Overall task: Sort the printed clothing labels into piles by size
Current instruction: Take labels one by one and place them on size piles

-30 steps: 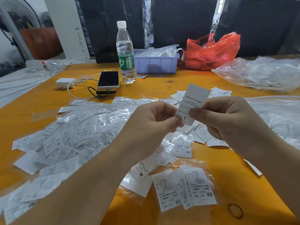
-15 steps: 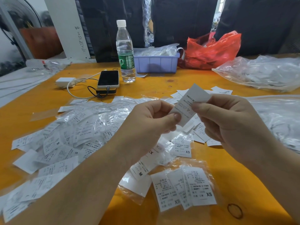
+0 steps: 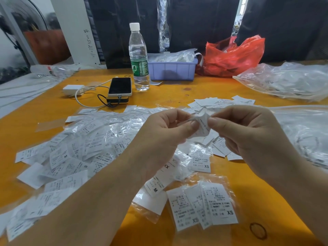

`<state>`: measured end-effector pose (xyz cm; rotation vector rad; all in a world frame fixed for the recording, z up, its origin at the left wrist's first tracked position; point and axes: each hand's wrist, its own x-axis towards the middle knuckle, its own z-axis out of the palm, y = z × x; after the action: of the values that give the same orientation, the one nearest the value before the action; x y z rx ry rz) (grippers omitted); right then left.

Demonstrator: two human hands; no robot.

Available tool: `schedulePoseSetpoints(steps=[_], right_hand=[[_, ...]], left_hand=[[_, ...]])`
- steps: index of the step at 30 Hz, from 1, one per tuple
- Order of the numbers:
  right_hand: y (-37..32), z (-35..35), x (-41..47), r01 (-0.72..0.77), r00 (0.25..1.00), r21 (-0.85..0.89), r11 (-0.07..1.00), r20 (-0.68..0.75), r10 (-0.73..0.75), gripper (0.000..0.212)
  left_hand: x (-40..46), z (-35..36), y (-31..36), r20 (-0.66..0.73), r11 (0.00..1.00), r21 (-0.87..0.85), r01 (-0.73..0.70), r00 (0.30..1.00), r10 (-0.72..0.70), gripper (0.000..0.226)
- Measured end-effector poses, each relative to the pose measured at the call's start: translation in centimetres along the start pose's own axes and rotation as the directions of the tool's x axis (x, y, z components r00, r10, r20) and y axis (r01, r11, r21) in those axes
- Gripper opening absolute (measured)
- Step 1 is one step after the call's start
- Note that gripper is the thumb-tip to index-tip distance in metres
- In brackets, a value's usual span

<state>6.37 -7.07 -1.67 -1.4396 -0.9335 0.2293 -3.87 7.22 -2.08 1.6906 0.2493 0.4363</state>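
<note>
Basically, the orange table [image 3: 177, 96] is the whole workspace, and the layout reads as a sorting station. Biggest item on it — the unsorted heap of labels [image 3: 79, 148] on the left, many in clear sleeves, mixed sizes showing (M, S, XS), so it's the input pile. Right side has clear plastic bags [image 3: 287, 82], probably packaging or stock; contents too blurred to read. A red bag [image 3: 234, 55] and a lilac bin [image 3: 173, 71] sit at the far edge, out of the working zone. A water bottle [image 3: 139, 57] and phone [image 3: 120, 86] with its charger [image 3: 73, 89] are also parked far back, clear of the sorting.

Sorted output looks like small groups: an XS pile [image 3: 204, 205] near the front edge, fanned so the size print stays visible, and a loose pile [image 3: 221, 102] beyond the hands, sizes unreadable.

Both hands are raised over the middle of the table. Left hand [image 3: 166, 132] and right hand [image 3: 246, 132] each have thumb and fingers curled, pinching opposite sides of one label [image 3: 202, 124] held between them. It's crumpled or folded — size mark isn't visible. My guess: it's held up close to read or flatten before dropping it onto a pile. Risk: a crumpled label hides its size, so it could land in the wrong group.
</note>
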Motion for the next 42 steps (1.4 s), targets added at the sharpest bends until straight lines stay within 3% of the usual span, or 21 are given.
schedulePoseSetpoints(steps=[5, 11, 16, 29, 34, 38, 42], right_hand=[[0.3, -0.9, 0.4, -0.014, 0.994, -0.054, 0.998, -0.109, 0.008, 0.017], [0.1, -0.4, 0.2, -0.023, 0.998, -0.047, 0.999, -0.058, 0.020, 0.019], [0.3, 0.0, 0.0, -0.015, 1.000, -0.087, 0.996, 0.023, 0.017, 0.015], [0.7, -0.3, 0.0, 0.034, 0.999, -0.118, 0.992, 0.019, -0.032, 0.017], [0.5, 0.2, -0.4, 0.066, 0.998, -0.270, 0.961, 0.042, -0.057, 0.009], [0.9, -0.2, 0.0, -0.016, 0.999, -0.238, 0.971, -0.032, 0.009, 0.010], [1.0, -0.1, 0.0, -0.055, 0.999, -0.303, 0.952, -0.014, 0.053, 0.008]], left_hand=[[0.1, -0.1, -0.1, 0.009, 0.999, -0.046, 0.010, 1.000, -0.009, 0.009], [0.2, -0.2, -0.2, 0.024, 0.997, -0.073, -0.013, 1.000, 0.015, 0.020], [0.1, 0.0, -0.2, 0.016, 0.999, -0.007, -0.042, 0.999, 0.042, 0.005], [-0.1, 0.0, -0.1, -0.022, 0.997, 0.065, -0.040, 0.999, 0.042, 0.006], [-0.1, 0.0, -0.1, -0.030, 0.994, 0.103, -0.036, 0.999, 0.039, 0.009], [0.3, -0.9, -0.1, -0.131, 0.957, 0.282, -0.065, 0.986, 0.106, 0.008], [0.8, -2.9, 0.1, -0.236, 0.748, 0.658, -0.086, 0.919, 0.314, 0.003]])
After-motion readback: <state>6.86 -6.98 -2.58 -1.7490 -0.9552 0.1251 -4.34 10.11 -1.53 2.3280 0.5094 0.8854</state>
